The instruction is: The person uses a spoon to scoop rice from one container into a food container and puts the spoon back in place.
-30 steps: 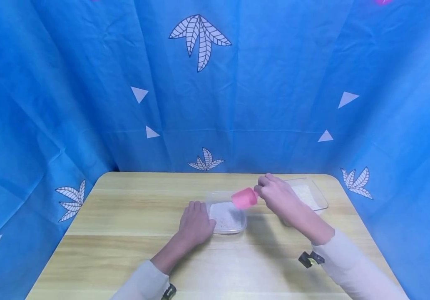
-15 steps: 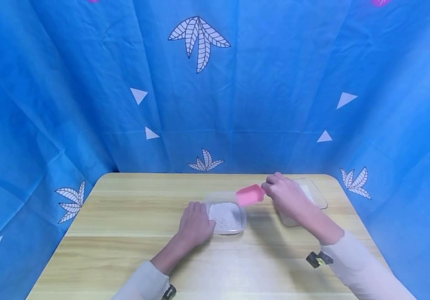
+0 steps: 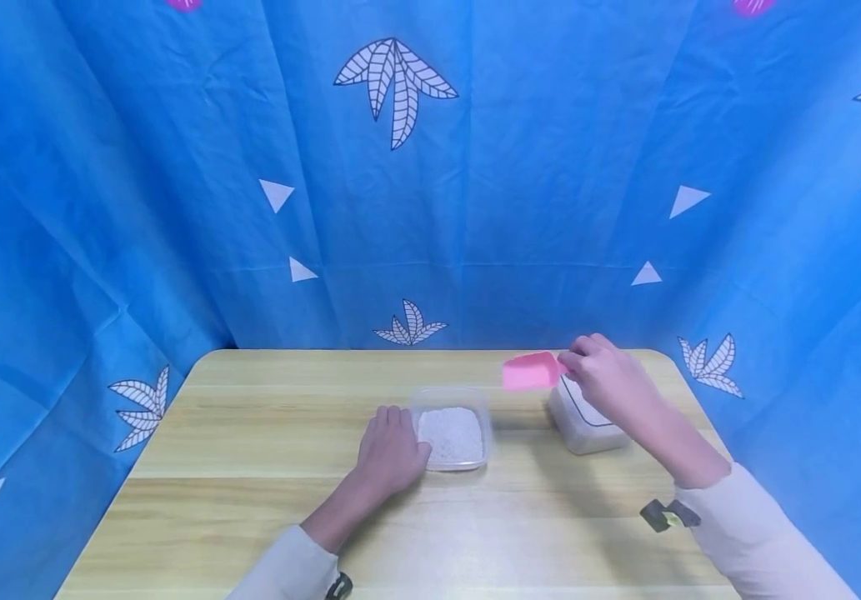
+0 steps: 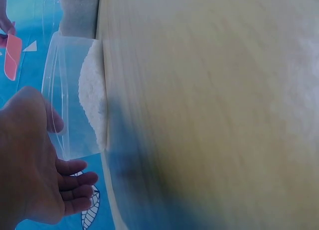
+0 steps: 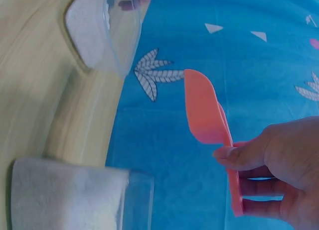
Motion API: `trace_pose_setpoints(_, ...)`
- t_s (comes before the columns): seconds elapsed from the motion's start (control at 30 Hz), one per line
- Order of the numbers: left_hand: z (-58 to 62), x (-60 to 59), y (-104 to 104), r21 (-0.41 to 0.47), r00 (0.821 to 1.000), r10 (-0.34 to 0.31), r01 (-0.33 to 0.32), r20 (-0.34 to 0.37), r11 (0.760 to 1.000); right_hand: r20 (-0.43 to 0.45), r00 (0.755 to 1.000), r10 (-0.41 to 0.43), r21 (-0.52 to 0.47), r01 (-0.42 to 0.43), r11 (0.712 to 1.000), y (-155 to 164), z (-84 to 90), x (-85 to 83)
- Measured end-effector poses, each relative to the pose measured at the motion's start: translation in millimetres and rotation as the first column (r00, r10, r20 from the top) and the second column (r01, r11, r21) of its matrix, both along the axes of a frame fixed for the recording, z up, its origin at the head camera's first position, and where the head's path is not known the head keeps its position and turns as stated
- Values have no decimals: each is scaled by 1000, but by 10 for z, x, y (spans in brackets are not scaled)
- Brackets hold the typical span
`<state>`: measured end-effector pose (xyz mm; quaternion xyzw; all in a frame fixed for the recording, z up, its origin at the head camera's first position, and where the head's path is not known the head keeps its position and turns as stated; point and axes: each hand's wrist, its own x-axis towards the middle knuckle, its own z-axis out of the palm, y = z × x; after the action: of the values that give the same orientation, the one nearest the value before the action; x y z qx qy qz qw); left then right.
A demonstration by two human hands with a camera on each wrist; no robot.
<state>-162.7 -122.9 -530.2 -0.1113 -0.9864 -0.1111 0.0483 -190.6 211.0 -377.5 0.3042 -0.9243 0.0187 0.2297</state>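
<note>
Since a second ago the right hand (image 3: 610,379) has carried the pink scoop (image 3: 529,372) away from the near container (image 3: 451,433) and to the right, so that it now hangs at the left rim of the far container (image 3: 583,421), raised off the table (image 3: 250,467). Thumb and fingers pinch the scoop's handle (the right wrist view shows the thumb laid along its top edge). The scoop's long axis runs roughly level, left to right, with the bowl pointing left, back toward the near container, and the handle end in the hand. Whether any grains lie in the bowl cannot be told.

The far container, holding white grains, sits directly below and just right of the scoop's bowl; the right hand is above it, so it is by far the nearer hand. The near container, also filled with white grains, lies well to the left of the far one. The left hand (image 3: 392,450) rests against its left wall, fingers loosely straight and together, flat on the table and gripping nothing.
</note>
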Motion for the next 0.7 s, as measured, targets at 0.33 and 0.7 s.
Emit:
trace_pose_setpoints(0.33,19,-4,12,15,1000,17,-18,25,1000,11,997,-79,3,79,997,251,103,24)
trace_pose_setpoints(0.7,16,-11,20,16,999,18,-19,27,1000,95,985,-145,-12,147,989,479,123,40)
